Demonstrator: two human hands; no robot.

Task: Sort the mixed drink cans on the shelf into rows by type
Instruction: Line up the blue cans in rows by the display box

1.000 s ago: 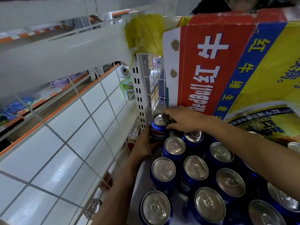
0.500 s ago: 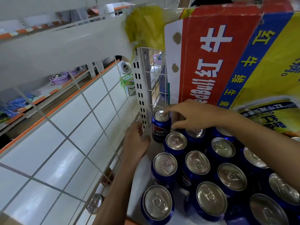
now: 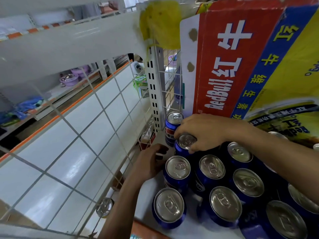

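Red Bull carton (image 3: 241, 66) crowds the shelf (image 3: 193, 226) at the back. Blue cans (image 3: 177, 167) sit in left-side rows. Right hand (image 3: 203, 131) pinches second can (image 3: 184, 142) by its rim; left hand (image 3: 151, 163) loose, empty. Keep it upright, tuck it tight behind corner can (image 3: 173, 125).

A: How is the scene lit?
B: Bright, even light is cast from above. Soft glare is seen on the tops of the cans (image 3: 177, 167) and in streaks on the white shelf (image 3: 76, 163).
A: Are shadows noted?
B: Dark gaps are left between the cans.
A: And sharpness?
B: The yellow bag (image 3: 160, 23) is blurred, as is the far background. The box (image 3: 224, 66) print is rendered fairly crisp. Straight rails (image 3: 69, 45) are bent toward the edges, and the lower right corner is smeared.
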